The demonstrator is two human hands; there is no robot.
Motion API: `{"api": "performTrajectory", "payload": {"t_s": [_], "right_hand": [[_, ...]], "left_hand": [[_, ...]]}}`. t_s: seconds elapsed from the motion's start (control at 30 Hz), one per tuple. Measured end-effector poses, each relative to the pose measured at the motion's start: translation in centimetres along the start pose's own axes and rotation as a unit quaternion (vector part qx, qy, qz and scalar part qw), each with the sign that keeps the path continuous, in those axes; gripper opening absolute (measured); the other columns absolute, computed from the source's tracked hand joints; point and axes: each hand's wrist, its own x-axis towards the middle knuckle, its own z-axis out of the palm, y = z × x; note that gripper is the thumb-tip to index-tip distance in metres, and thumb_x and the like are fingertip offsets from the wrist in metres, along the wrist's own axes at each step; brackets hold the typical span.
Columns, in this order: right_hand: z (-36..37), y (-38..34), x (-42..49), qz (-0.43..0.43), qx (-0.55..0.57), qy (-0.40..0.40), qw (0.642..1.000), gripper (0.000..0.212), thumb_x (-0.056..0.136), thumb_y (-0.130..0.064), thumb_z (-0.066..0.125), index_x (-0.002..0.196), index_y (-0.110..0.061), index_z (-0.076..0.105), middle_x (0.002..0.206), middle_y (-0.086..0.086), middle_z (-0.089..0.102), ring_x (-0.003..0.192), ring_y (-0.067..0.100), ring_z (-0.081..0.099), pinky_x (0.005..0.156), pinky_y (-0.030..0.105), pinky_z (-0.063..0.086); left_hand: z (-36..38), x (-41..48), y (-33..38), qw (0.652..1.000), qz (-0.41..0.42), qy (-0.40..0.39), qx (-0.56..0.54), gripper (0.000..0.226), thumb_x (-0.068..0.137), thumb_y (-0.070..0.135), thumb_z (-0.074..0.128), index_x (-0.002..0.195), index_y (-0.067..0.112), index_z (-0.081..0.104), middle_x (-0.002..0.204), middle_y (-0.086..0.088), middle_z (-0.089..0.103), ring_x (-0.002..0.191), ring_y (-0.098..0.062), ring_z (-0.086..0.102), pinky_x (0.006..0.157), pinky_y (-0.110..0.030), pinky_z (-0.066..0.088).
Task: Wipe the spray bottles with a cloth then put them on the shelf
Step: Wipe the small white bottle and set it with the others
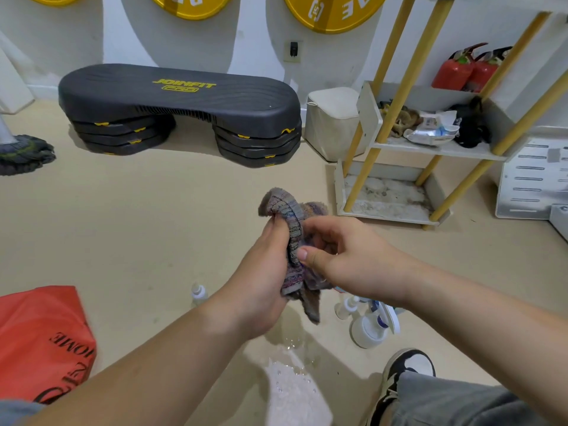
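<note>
Left hand is curled tight round the cloth, bunching its middle. One end stands up above the knuckles and the other hangs below the palm. Right hand meets it from the right, fingers bent and thumb pressed on the same cloth, so both hold it between them, raised above the floor.

Under the right wrist the bottles stand in a close group on the floor, partly hidden by the forearm; how many I cannot tell. One more small bottle stands just left of the left wrist, apart from the group.

Ahead and to the right of the hands is the shelf. Its lowest tier is stained and its middle tier carries rags and packets.

Straight ahead, a broad stretch of floor lies between the hands and a black step. Left of the left forearm lies a red bag. Below the hands is a wet patch, and to its right a shoe.
</note>
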Motion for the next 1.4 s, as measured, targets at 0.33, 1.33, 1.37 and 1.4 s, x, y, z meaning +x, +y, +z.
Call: {"api": "performTrajectory", "payload": {"t_s": [0.33, 1.33, 1.37, 1.4], "right_hand": [[1.0, -0.3, -0.2, -0.005, -0.054, 0.061, 0.997, 0.017, 0.09, -0.035, 0.078, 0.105, -0.03, 0.071, 0.089, 0.003, 0.07, 0.08, 0.015, 0.064, 0.08, 0.036, 0.055], [-1.4, 0.0, 1.8, 0.102, 0.19, 0.084, 0.973, 0.031, 0.095, -0.035, 0.071, 0.091, -0.01, 0.052, 0.059, 0.007, 0.058, 0.047, 0.018, 0.052, 0.048, 0.031, 0.045], [-1.5, -0.1, 1.8, 0.108, 0.202, 0.073, 0.971, 0.031, 0.095, -0.035, 0.072, 0.093, -0.011, 0.052, 0.059, 0.007, 0.058, 0.047, 0.017, 0.052, 0.047, 0.03, 0.044], [-1.6, -0.3, 1.8, 0.113, 0.216, 0.057, 0.968, 0.031, 0.095, -0.035, 0.072, 0.095, -0.011, 0.053, 0.059, 0.005, 0.057, 0.048, 0.016, 0.052, 0.049, 0.03, 0.044]], "left_hand": [[-0.6, -0.2, -1.0, 0.996, -0.051, 0.006, -0.068, 0.05, 0.112, 0.044, 0.037, 0.122, 0.012, 0.073, 0.117, -0.012, 0.079, 0.111, -0.029, 0.076, 0.097, -0.046, 0.057], [-1.1, -0.7, -1.5, 0.892, 0.222, 0.022, 0.394, 0.023, 0.1, 0.026, 0.056, 0.113, 0.042, 0.064, 0.09, 0.008, 0.073, 0.081, -0.018, 0.067, 0.078, -0.042, 0.058], [-1.2, -0.5, -1.7, 0.888, 0.23, 0.024, 0.396, 0.025, 0.1, 0.025, 0.055, 0.114, 0.043, 0.063, 0.085, 0.009, 0.071, 0.074, -0.017, 0.063, 0.073, -0.039, 0.055], [-1.3, -0.3, -1.6, 0.882, 0.235, 0.031, 0.408, 0.021, 0.1, 0.025, 0.053, 0.111, 0.04, 0.064, 0.079, 0.009, 0.068, 0.068, -0.014, 0.057, 0.068, -0.037, 0.051]]}}
